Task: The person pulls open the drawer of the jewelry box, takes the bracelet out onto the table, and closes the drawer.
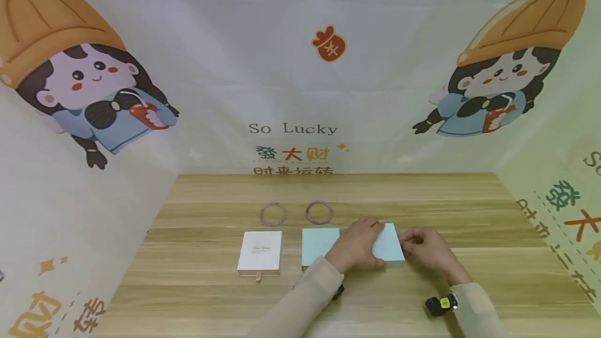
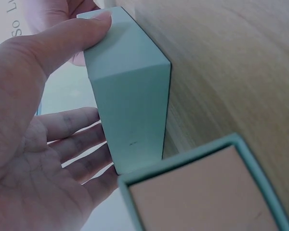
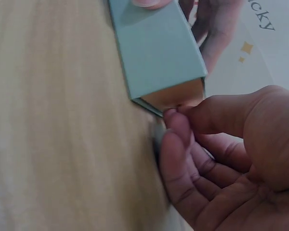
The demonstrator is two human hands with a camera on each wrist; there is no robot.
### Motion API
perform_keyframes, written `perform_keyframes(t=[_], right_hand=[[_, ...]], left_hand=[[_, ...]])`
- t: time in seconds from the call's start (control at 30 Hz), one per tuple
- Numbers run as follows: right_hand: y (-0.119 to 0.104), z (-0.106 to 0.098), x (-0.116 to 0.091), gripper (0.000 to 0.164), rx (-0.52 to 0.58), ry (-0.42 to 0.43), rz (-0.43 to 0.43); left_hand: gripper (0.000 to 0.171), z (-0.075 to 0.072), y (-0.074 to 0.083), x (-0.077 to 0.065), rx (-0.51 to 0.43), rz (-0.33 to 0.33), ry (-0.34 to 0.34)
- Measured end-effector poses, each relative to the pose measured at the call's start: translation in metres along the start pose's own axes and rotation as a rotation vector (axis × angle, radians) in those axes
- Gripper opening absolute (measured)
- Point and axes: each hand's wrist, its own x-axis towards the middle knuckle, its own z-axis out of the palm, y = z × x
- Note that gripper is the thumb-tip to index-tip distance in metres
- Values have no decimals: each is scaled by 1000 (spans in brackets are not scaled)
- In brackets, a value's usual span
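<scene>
My left hand (image 1: 360, 244) grips a pale teal drawer box (image 1: 388, 246) on the table, thumb on its near side and fingers along the far side. At the box's right end, the thumb and fingertips of my right hand (image 1: 427, 248) pinch at the middle of the tan drawer front (image 3: 183, 92). The pull tab there is hidden between the fingertips. A second teal drawer box (image 1: 319, 246) lies just left, partly covered by my left hand; its tan end (image 2: 202, 192) shows in the left wrist view.
A white drawer box (image 1: 260, 252) with a pinkish pull tab (image 1: 259, 277) lies at the left. Behind the boxes are two thin rings (image 1: 273, 225) side by side on the wood-grain table (image 1: 211, 296). Printed cloth walls (image 1: 375, 87) stand at the back and both sides.
</scene>
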Motion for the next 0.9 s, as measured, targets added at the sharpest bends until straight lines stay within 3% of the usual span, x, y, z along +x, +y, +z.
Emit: perform_keyframes(t=[0.3,0.9], right_hand=[[0,6,-2,11,-36,69,-38],[-1,6,-4,10,-108,99,-41]], left_hand=[[90,1,-3,0,-13,-2,9],[90,5,-4,0,-34,1,37]])
